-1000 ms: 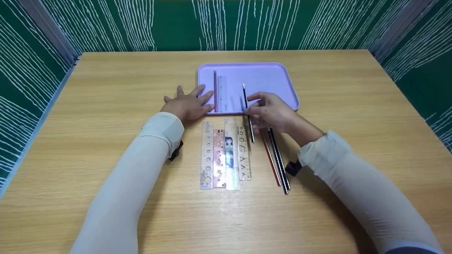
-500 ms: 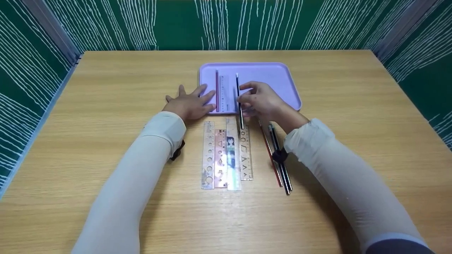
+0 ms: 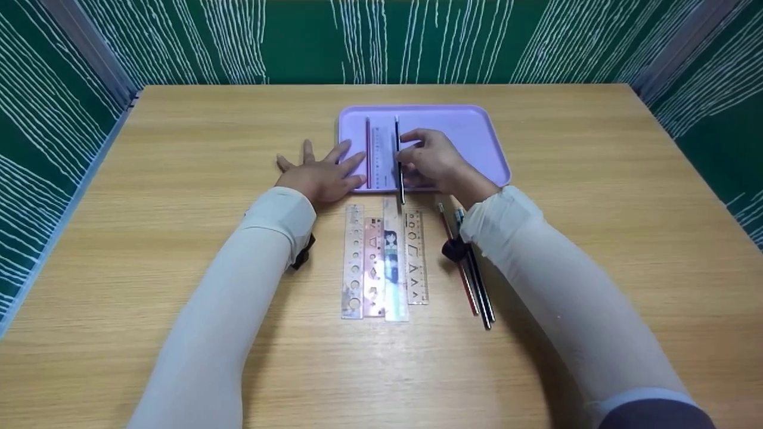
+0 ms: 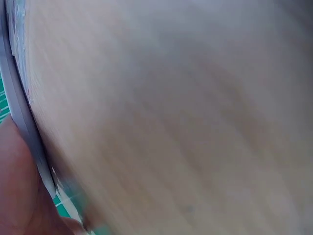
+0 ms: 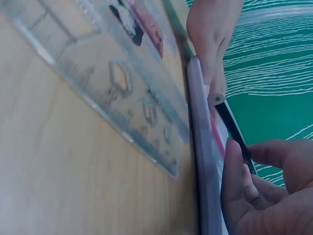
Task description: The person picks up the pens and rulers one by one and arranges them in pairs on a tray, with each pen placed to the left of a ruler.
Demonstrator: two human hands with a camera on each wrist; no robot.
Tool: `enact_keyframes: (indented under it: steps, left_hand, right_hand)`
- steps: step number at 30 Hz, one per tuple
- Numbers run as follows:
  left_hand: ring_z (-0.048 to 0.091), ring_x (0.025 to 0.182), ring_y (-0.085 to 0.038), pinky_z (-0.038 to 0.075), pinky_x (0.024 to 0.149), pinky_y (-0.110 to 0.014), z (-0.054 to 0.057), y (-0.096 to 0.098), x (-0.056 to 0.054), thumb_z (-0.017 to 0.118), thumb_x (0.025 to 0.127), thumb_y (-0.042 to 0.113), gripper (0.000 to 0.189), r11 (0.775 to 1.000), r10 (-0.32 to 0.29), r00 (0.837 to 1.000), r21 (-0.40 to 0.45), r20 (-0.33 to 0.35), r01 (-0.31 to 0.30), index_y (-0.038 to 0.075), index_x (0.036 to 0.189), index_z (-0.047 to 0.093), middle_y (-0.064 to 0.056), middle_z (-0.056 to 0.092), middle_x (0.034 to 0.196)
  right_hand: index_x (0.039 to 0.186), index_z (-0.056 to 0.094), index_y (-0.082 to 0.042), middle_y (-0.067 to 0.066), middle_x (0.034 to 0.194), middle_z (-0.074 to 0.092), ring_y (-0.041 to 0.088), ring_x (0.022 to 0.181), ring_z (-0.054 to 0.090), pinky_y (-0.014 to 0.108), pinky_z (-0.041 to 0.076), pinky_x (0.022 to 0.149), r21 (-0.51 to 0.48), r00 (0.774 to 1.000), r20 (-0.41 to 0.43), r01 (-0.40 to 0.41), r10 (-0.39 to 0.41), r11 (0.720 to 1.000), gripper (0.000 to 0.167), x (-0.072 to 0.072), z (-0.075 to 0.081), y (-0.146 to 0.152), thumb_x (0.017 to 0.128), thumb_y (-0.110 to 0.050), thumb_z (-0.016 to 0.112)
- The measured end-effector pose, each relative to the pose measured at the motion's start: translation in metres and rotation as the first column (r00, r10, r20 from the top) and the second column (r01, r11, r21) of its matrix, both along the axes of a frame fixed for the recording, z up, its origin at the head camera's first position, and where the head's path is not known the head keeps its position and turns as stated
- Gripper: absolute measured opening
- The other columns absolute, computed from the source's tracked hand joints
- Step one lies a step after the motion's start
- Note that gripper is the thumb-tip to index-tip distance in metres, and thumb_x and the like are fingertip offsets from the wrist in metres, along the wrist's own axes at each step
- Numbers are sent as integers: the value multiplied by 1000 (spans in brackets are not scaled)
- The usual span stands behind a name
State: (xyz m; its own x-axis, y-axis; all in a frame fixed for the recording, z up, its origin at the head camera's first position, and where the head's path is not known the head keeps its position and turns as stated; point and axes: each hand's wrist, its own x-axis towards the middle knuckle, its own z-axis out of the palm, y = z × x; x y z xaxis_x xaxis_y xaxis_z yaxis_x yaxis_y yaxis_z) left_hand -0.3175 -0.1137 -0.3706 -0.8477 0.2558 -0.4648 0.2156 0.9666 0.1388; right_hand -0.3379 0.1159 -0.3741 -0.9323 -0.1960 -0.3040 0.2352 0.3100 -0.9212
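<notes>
My right hand (image 3: 435, 156) pinches a black pencil (image 3: 399, 170) over the purple tray (image 3: 459, 128), just right of a clear ruler (image 3: 380, 158). In the right wrist view the same pencil (image 5: 233, 128) sits between thumb and fingers, its flat end toward the camera. A red pencil (image 3: 368, 154) lies in the tray along the ruler's left side. Fingers spread, my left hand (image 3: 322, 176) rests at the tray's left edge, fingertips over the rim close to the red pencil. The left wrist view shows mostly blurred table.
In front of the tray lie several clear rulers side by side, among them a pink one (image 3: 374, 268) and one with a cartoon figure (image 3: 393, 298). A red pencil (image 3: 468, 286) and black pencils (image 3: 481, 292) lie to their right, partly under my right wrist. Green walls surround the wooden table (image 3: 208, 131).
My right hand has carried the black pencil left and farther into the tray, beside the ruler, and the pencil now stands straighter in line with it. My left hand stays in place.
</notes>
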Motion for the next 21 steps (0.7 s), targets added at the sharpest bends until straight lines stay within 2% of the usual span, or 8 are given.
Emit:
enact_keyframes:
  steps: [6, 13, 17, 21]
  left_hand:
    - [-26, 148, -55, -10, 100, -91, 0, -1, -2, 20, 99, 76, 65, 999, 17, 1000, 26, 24, -18, 60, 154, -9, 21, -28, 166]
    - [-26, 148, -53, -8, 100, -91, 2, -2, -2, 18, 100, 75, 63, 1000, 6, 999, 26, 37, -7, 60, 154, -11, 23, -30, 164]
    - [-26, 149, -53, -7, 102, -91, 2, -2, -2, 20, 100, 74, 64, 1000, 10, 999, 24, 39, -11, 60, 155, -10, 21, -29, 165]
    - [-28, 149, -51, -9, 103, -90, 1, -1, -3, 22, 99, 75, 65, 999, 28, 998, 35, 49, -30, 60, 155, -9, 21, -28, 166]
  right_hand:
    - [150, 47, -15, 9, 120, 61, 20, 89, 67, 33, 64, 76, 23, 999, 24, 29, -29, 999, 52, -8, -6, 0, 100, -11, 62]
    - [150, 48, -19, 8, 122, 64, 20, 93, 69, 28, 63, 72, 7, 994, 79, 77, -78, 997, 53, -16, -7, -4, 100, -12, 64]
    - [152, 47, -19, 7, 122, 62, 18, 90, 68, 27, 63, 69, 6, 995, 65, 70, -70, 998, 54, -19, -7, -7, 101, -11, 62]
    - [153, 46, -18, 6, 122, 60, 18, 91, 68, 28, 63, 71, 27, 997, 44, 65, -66, 998, 54, -22, -6, -10, 102, -11, 60]
